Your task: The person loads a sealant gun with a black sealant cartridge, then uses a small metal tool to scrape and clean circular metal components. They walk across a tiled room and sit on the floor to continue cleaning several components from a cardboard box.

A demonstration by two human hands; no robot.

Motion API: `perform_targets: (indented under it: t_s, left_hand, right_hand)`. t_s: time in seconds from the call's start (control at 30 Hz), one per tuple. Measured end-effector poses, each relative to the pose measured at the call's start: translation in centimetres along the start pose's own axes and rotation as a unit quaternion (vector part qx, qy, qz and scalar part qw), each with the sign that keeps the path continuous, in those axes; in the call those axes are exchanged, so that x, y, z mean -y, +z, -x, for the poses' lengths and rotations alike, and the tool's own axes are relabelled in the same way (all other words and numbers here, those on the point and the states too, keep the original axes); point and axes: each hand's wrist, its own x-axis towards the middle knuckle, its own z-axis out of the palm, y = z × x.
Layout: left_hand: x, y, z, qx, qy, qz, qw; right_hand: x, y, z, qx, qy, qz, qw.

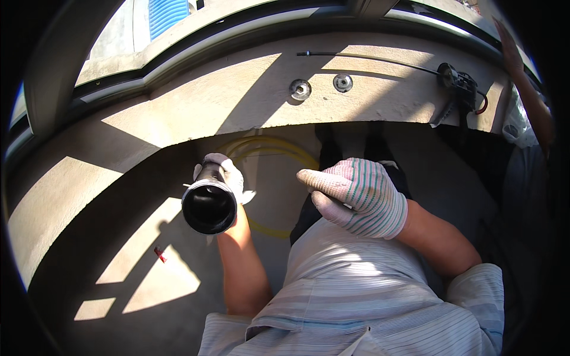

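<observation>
Two gloved hands, one black tube.
Left hand (pixel 228 172) grips the black tube (pixel 209 204) upright, mouth toward the camera; right hand (pixel 356 196) hovers loosely open, empty, above the yellow hose (pixel 270 145).

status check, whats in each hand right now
Left hand gloved, gripping black pipe, open end toward the camera. Right hand gloved, empty, off the pipe. Yellow hose coiled on the floor beneath.

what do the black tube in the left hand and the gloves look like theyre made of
Black tube: probably matte plastic or rubber, with a smooth dull rim and no metallic shine. Gloves on the left hand and right hand: knitted fabric, ribbed weave with coloured stripes visible.
</observation>
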Motion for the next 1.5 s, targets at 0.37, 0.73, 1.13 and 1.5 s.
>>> perform_targets:
  t_s: [0.37,0.73,1.13,1.5]
  left_hand:
    - [-5.3,-1.3,-1.3,0.013,-0.280,-0.026,0.959]
    - [-7.1,-7.4,-4.1,0.034,0.047,-0.580,0.812]
    - [-7.6,-8.9,-4.2,0.027,0.050,-0.478,0.877]
    - [-4.8,-1.6,-5.6,0.027,0.161,-0.588,0.792]
  right_hand:
    - [3.5,0.1,-3.0,0.025,-0.063,-0.016,0.998]
    - [6.5,1.1,-4.9,0.095,-0.143,0.029,0.985]
    - [6.7,2.7,-2.9,-0.039,0.212,0.009,0.976]
    - [4.8,-0.6,1.0,0.049,0.267,-0.091,0.958]
